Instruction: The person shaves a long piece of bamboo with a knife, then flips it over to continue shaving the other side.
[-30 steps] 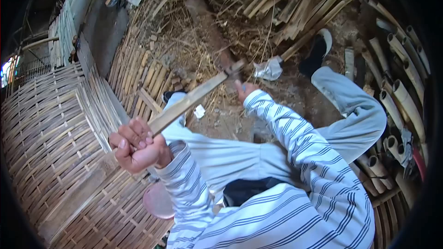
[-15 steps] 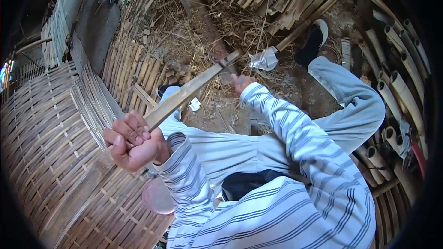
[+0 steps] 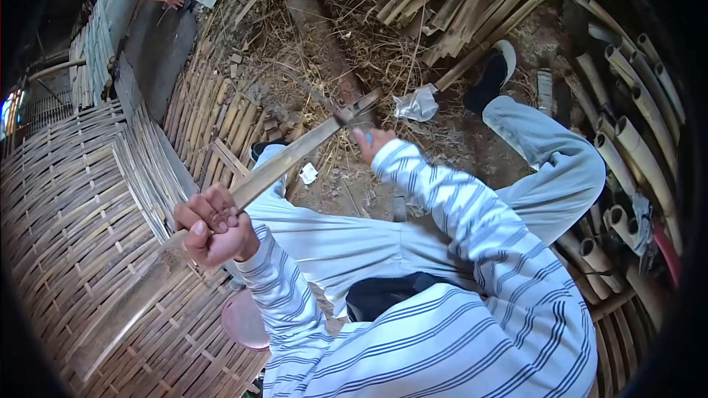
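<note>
My left hand (image 3: 217, 225) is wrapped round a long bamboo strip (image 3: 287, 159), which slants from the lower left up to the middle of the view. Near the strip's far end, my right hand (image 3: 373, 143) is closed on the handle of a blade (image 3: 317, 96). The dark, thin blade crosses the strip close to its tip and points up and left. Only a small bluish part of the handle shows between my fingers.
Woven bamboo (image 3: 66, 199) spreads at the left. Split bamboo (image 3: 457, 0) is heaped at the top, and bamboo tubes (image 3: 640, 149) lie at the right. White plastic (image 3: 417, 104) rests on the littered ground. Another person's hand (image 3: 174, 1) shows at the upper left.
My right hand has moved a little left along the strip, and the blade now shows across it. The other person's arm has shifted at the upper left.
</note>
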Action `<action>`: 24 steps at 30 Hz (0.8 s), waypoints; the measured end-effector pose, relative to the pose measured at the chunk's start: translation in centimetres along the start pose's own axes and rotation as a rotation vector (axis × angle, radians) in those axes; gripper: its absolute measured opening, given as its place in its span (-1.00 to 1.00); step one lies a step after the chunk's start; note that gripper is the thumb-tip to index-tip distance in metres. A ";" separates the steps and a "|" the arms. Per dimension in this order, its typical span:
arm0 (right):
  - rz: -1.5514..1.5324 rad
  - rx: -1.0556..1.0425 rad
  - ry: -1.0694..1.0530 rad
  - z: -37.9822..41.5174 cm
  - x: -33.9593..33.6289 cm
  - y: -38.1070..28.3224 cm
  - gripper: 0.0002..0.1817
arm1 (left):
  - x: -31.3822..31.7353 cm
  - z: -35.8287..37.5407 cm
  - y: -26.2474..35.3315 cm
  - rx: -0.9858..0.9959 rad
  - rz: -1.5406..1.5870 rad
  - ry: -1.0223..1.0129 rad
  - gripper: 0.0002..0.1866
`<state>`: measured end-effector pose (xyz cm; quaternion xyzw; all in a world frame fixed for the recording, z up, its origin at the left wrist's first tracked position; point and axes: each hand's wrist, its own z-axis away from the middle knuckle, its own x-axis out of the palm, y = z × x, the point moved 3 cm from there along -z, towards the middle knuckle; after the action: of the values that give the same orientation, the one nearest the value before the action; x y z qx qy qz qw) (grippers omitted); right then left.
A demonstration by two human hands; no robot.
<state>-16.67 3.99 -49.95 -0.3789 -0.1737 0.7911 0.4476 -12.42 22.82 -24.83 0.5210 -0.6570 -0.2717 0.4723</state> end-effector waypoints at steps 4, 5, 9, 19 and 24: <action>-0.044 -0.016 0.047 0.8 1.6 0.9 -0.34 | 2.0 0.7 0.0 0.074 -0.068 -0.047 -0.80; -0.068 -0.017 0.075 -0.4 1.1 1.6 -0.34 | 2.1 0.5 -0.2 0.061 -0.039 -0.067 -0.80; -0.044 0.071 0.163 -2.5 2.0 3.6 -0.28 | 1.9 0.8 -0.4 0.060 0.027 -0.093 -0.80; 0.039 0.087 0.033 -3.0 1.8 5.7 -0.21 | 2.2 1.4 -0.3 0.078 0.059 -0.089 -0.76; -0.027 0.180 0.012 -5.4 5.7 8.3 -0.25 | 2.1 0.9 0.4 0.052 -0.047 -0.026 -0.78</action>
<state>-19.12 3.94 -61.13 -0.3395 -0.1043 0.7952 0.4914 -13.42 20.84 -24.14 0.5448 -0.6575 -0.2725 0.4433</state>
